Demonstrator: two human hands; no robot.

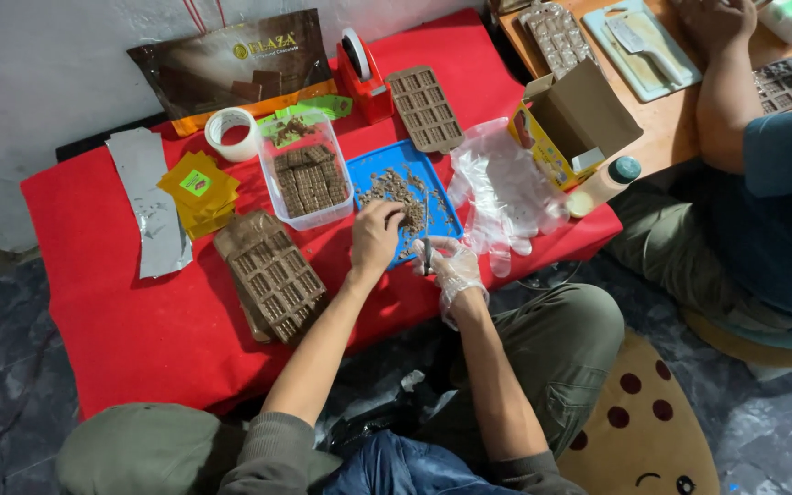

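My left hand (375,240) is bare and rests on the near edge of a blue tray (366,172), fingers closed around a small brown chocolate piece. My right hand (452,266) wears a clear plastic glove and grips a thin dark tool, its tip against the piece at the tray's front edge. Chocolate crumbs and shavings (394,187) cover the tray. Just left of it, a clear plastic tub (308,182) holds several chocolate squares. A stack of brown chocolate moulds (269,273) lies to the left of my left hand.
On the low red table (121,302) lie yellow pouches (198,188), a silver foil pouch (150,206), a tape roll (232,134), a red tape dispenser (363,81), another mould (425,107), clear gloves (506,188), an open carton (572,124) and a bottle (605,184). Another person (753,183) sits right.
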